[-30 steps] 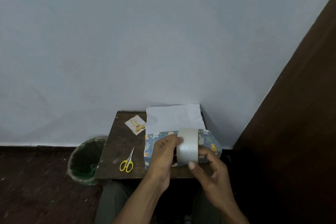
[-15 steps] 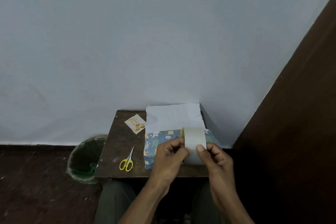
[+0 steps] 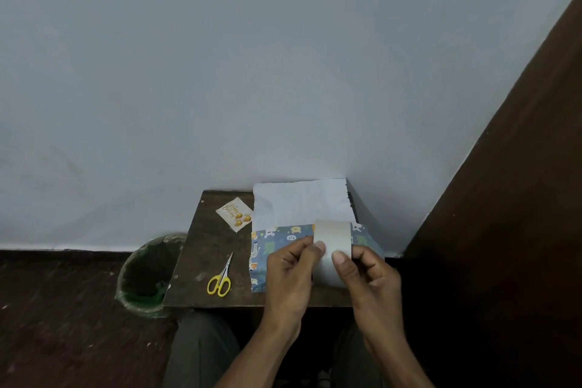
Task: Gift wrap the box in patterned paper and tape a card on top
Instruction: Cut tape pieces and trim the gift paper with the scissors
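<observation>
While both hands are gripping the tape roll (image 3: 332, 242) above the half-wrapped box (image 3: 277, 239) on the table (image 3: 208, 261), the left hand (image 3: 291, 274) and right hand (image 3: 371, 280) are thumbing for its end; peeling slowly should be keeping 1 strip uncreased.

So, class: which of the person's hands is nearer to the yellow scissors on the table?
Left. The left hand grips the tape roll just right of the scissors; the right hand holds the roll's far side.
</observation>
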